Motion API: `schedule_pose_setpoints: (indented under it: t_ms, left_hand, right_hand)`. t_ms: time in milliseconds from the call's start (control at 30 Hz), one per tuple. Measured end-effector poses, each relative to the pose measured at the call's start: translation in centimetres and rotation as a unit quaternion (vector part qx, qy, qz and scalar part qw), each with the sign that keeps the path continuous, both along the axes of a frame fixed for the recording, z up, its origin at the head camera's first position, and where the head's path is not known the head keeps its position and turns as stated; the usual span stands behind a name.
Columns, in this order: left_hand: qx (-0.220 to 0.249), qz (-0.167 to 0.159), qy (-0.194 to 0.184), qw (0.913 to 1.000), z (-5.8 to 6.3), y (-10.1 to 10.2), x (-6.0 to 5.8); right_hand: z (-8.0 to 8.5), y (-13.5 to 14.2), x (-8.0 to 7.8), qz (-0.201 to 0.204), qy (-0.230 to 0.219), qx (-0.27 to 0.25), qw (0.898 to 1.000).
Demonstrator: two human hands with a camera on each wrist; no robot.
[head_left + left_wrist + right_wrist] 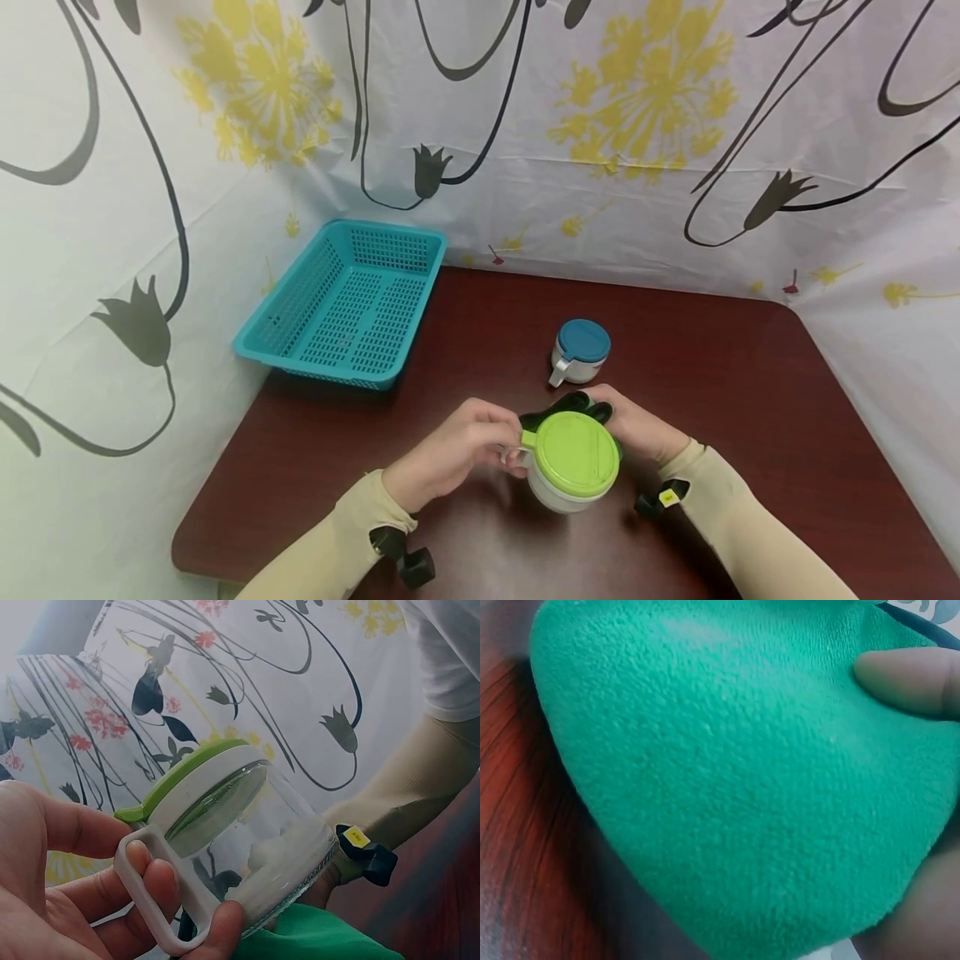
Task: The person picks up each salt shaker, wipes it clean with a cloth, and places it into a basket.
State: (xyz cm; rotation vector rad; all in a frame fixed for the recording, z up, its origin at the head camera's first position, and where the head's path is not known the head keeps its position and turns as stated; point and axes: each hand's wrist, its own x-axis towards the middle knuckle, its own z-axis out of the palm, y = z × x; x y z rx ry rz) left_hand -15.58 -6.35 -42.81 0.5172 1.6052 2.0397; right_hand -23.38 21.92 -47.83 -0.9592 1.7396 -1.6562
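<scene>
The jar (573, 461) is between the two hands, just above or on the near part of the worktop (750, 375); I cannot tell whether its base touches. Its handle (142, 900) points to the person's left, and the left hand (474, 447) has its fingers hooked through and clamped on it. The green lid faces up towards the head camera.

From the left fingers, the cloth (742, 787) lies across the jar, on the right side. The right hand (639, 429) is nearer to it and has it pinched, the thumb pressed into the pile. In the left wrist view, the jar's long axis slants, lid to the upper left and base towards the cloth. I judge that the next move turns on this gap between cloth and glass; whether the two already touch is unclear. The blue-lidded jar (582, 348) stands beyond the right hand.
</scene>
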Motion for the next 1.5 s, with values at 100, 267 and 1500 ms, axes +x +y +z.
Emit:
schedule_pose_setpoints:
  t_ms: [100,267,1500]
  left_hand:
    - [0.002,-0.001,-0.002,1.0000,-0.2,0.0,0.0]
    - [0.003,0.001,-0.002,1.0000,-0.4,0.0,0.0]
    - [0.016,0.086,-0.016,0.9960,0.6,-1.3,-0.9]
  right_hand:
    - [0.4,0.2,0.0,-0.035,0.015,0.012,0.999]
    - [2.1,0.7,0.2,-0.093,0.073,0.023,0.993]
    - [2.0,-0.5,1.8,-0.177,0.133,0.072,0.972]
